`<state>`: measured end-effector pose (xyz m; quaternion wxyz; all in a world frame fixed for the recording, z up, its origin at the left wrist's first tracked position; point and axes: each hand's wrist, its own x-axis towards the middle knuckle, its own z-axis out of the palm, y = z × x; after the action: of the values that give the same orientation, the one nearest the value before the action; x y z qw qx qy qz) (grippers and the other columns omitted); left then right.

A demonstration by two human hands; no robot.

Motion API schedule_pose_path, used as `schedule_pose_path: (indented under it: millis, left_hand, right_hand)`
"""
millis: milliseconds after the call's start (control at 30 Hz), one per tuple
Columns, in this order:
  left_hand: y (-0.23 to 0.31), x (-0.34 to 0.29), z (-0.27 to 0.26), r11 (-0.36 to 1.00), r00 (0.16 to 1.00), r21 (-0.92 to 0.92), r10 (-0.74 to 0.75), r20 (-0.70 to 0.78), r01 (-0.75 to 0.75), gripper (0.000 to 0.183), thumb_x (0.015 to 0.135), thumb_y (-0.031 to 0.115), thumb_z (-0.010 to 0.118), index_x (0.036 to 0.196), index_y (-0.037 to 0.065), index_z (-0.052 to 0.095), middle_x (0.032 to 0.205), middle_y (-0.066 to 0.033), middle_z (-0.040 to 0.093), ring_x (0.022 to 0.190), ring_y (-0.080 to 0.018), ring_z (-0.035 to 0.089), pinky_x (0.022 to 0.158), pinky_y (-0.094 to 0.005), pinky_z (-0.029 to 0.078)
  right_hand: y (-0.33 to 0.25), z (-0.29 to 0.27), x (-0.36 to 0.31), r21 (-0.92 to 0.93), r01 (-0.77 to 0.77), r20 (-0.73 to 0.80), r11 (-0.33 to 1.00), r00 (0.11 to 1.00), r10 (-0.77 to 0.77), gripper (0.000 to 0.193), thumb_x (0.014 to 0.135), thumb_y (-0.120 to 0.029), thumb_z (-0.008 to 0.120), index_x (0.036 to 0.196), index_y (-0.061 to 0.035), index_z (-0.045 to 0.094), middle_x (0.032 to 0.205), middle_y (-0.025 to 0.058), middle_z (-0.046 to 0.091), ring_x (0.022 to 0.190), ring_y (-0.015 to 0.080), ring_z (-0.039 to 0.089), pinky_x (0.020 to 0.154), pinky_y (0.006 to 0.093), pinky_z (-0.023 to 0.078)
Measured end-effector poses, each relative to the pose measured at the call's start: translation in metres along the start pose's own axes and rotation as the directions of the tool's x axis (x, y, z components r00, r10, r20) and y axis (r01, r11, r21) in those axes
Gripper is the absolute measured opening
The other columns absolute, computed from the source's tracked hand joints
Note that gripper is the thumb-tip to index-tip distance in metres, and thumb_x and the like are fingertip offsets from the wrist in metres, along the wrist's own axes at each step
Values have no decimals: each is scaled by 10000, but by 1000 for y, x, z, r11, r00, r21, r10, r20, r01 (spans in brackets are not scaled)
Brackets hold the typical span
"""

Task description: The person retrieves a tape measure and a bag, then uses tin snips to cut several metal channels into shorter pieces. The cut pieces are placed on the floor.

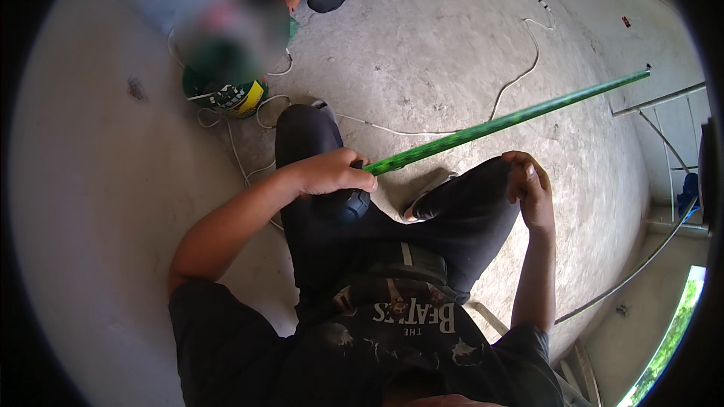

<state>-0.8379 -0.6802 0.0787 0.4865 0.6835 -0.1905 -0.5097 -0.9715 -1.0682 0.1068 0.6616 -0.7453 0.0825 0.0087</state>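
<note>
A long, thin green pole [483,131] with darker mottling slants up to the right from my left hand [332,171]. That hand is closed around its lower end, above my left thigh. Just under the fingers is a rounded black piece [348,205]; whether it joins the pole is hidden by the hand. The pole's far end is small and dark, out over the floor. My right hand [532,190] rests by my right knee with loosely bent fingers and nothing visible in them, apart from the pole.
A green bucket [240,99] with a yellow and black label stands at the upper left. White cord [407,133] loops across the concrete floor. Another person's hand [292,0] is at the top. Metal bars [660,99] stand along the right side.
</note>
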Motion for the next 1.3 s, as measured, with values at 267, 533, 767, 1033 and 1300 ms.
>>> schedule_pose_path:
  millis: [267,533,767,1033,1300]
  left_hand:
    - [4,12,8,977,995,-191,99,-5,-98,350,876,361,713,996,34,682,835,5,628,758,-80,568,700,-260,453]
    - [5,22,6,876,970,-422,176,-167,-232,402,886,296,683,1172,25,608,851,-70,675,704,-118,653,648,-275,544]
    - [12,45,31,669,856,-579,176,-486,-466,367,1050,375,537,1252,70,563,883,-82,657,697,-110,622,610,-261,514]
    - [34,47,74,537,665,-465,265,-698,-703,386,1032,223,541,1344,32,417,982,-72,622,873,-118,608,810,-281,515]
    - [58,39,82,668,-29,712,725,-688,-217,488,951,198,669,1359,-1,492,1323,-247,548,1256,-362,532,1072,-470,389]
  right_hand:
    - [14,9,-2,-20,-67,-65,998,996,66,585,1053,-527,519,1213,20,654,668,-48,451,575,67,440,544,233,381]
    - [23,20,-3,-62,-63,-103,996,993,57,541,1110,-465,407,1183,17,641,637,-42,398,537,75,397,514,248,386]
    - [73,20,29,-504,392,154,769,918,-367,293,1081,-257,491,1140,3,614,792,50,537,650,139,529,558,300,448]
    - [3,118,28,283,-6,336,959,937,-93,1164,877,-658,713,1654,-49,96,1631,244,306,1514,345,335,1194,408,337]
    - [-20,141,2,226,-157,262,961,960,96,987,826,-320,836,1582,4,289,1269,158,629,1157,266,636,967,378,523]
